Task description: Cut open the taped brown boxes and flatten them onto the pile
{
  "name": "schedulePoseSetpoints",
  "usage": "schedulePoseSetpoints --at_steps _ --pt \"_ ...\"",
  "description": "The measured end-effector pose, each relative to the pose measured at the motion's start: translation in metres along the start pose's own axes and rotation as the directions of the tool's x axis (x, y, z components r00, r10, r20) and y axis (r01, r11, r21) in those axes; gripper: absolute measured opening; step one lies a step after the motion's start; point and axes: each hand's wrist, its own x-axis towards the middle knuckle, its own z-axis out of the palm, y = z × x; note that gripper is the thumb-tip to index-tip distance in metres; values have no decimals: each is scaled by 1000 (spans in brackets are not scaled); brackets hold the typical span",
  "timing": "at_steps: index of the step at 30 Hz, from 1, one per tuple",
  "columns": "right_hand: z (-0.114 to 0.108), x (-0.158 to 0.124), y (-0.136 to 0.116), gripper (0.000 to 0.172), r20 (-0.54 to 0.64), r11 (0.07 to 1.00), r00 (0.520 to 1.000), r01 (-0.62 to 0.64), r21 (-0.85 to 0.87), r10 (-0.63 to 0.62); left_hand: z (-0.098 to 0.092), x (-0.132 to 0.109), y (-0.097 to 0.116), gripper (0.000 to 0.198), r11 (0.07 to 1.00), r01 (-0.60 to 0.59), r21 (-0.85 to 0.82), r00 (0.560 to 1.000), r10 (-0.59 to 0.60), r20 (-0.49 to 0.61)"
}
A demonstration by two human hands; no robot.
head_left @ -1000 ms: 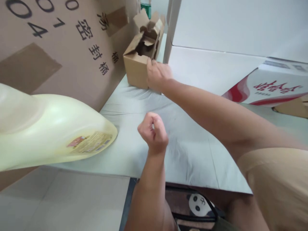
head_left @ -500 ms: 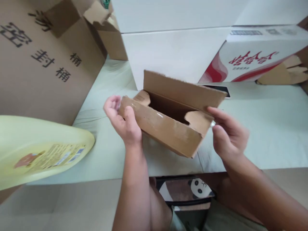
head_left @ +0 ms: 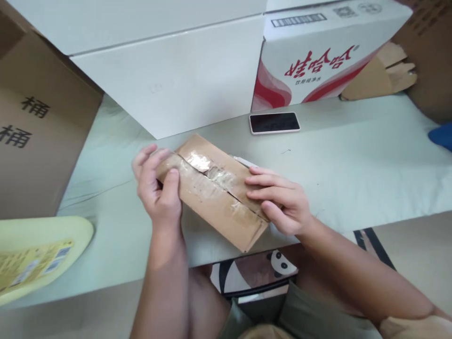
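A small brown cardboard box [head_left: 212, 195] with old clear tape along its seam lies tilted at the near edge of the pale table [head_left: 353, 165], its flaps folded down. My left hand [head_left: 155, 188] grips its left end, thumb on top and fingers curled behind. My right hand [head_left: 278, 200] holds the right end, fingers laid flat across the flaps and pressing them down.
A phone [head_left: 274, 122] lies face up beyond the box. Behind it stand a large white box [head_left: 169, 70] and a red-and-white printed carton [head_left: 318, 52]. A big brown carton [head_left: 38, 122] stands at left, a pale yellow jug [head_left: 35, 254] at lower left, something blue [head_left: 441, 135] at right.
The small box went from open, with its flap up, to closed. Both hands shifted onto its top, and my view moved right and down.
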Motion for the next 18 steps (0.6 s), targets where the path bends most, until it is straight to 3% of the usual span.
schedulePoseSetpoints --at_steps 3,6,9,12,14,16,18 --pt "2 1 -1 28 5 1000 1000 -17 22 17 1 3 -3 23 989 -146 6 989 146 38" --pt "-1 1 -2 32 79 994 995 -68 87 61 4 4 -1 24 988 -156 7 980 155 122" --pt "-4 -5 7 45 4 964 978 -205 172 207 6 4 4 24 993 -119 16 985 116 126" --pt "-1 -12 26 49 -144 898 894 -396 191 425 1 6 3 23 999 -22 23 996 20 86" --pt "3 -14 39 49 -160 834 821 -520 185 547 -5 9 -2 24 997 74 -1 997 -74 5" --pt "7 -15 47 54 -56 760 767 -619 200 640 -12 13 -8 28 981 183 -68 974 -190 -120" --pt "10 -12 48 66 133 716 754 -654 245 643 -20 16 -12 33 957 255 -134 935 -280 -217"
